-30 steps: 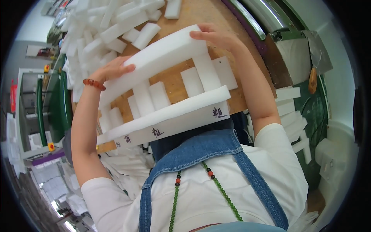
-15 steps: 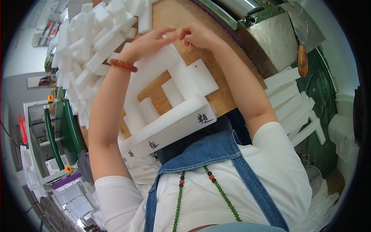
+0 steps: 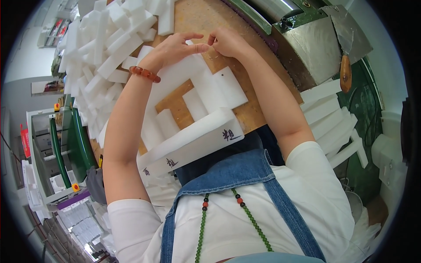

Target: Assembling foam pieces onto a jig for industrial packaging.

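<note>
My left hand (image 3: 180, 48), with a reddish beaded bracelet at its wrist, hovers over the far end of a white foam board (image 3: 175, 79). Its fingers are stretched out and the thumb stands apart. Just right of it, my right hand (image 3: 228, 43) is closed, thumb and index finger pinched together; anything between them is too small to make out. Nearer me, a long white foam bar (image 3: 193, 140) with dark handwritten marks lies along the table edge. Short white blocks (image 3: 194, 104) sit between bar and board. A squarish white piece (image 3: 230, 87) lies at the right.
A heap of white foam blocks (image 3: 101, 48) covers the left of the wooden table (image 3: 197, 17). A green and metal machine (image 3: 302, 48) borders the far right, with a wooden-handled scraper (image 3: 345, 72) on it. Long white strips (image 3: 329, 118) are stacked at right. A green-framed machine (image 3: 79, 144) stands left.
My left hand has shifted slightly right and its thumb now shows clearly below the fingers. The right hand's fingers have drawn in closer together. The foam pieces stay in place.
</note>
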Available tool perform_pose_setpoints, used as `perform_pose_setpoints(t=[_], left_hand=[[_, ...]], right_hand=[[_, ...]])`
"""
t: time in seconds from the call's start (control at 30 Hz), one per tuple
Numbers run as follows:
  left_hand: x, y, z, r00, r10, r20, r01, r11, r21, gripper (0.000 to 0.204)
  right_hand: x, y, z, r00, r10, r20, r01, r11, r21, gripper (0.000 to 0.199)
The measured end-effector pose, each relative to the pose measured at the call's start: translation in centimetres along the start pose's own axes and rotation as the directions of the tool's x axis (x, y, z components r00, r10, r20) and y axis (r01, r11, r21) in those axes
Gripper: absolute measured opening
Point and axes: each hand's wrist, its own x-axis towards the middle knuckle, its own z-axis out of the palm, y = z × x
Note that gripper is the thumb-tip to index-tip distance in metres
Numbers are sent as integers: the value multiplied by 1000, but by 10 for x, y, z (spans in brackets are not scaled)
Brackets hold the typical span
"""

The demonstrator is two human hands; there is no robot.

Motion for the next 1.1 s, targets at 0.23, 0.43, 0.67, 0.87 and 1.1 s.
perform_pose_setpoints(t=[0.23, 0.43, 0.67, 0.87, 1.1], left_hand=[[-2, 2, 1, 1000, -1, -11, 1, 1000, -2, 58], [-3, 4, 5, 1000, -8, -20, 9, 999, 35, 59], [-4, 1, 6, 998, 14, -54, -13, 1000, 25, 59], [-7, 7, 4, 999, -17, -29, 17, 1000, 2, 56], [-5, 4, 4, 1000, 6, -28, -6, 1000, -6, 55]], right_hand=[[-2, -6, -2, 991, 113, 76, -112, 994, -19, 18], [-2, -6, 0, 989, 121, 78, -120, 993, -20, 17], [-2, -8, -3, 987, 121, 103, -119, 993, -22, 15], [-2, -3, 0, 994, 76, 73, -73, 997, -38, 14], [-4, -6, -1, 994, 74, 83, -69, 996, -59, 13]])
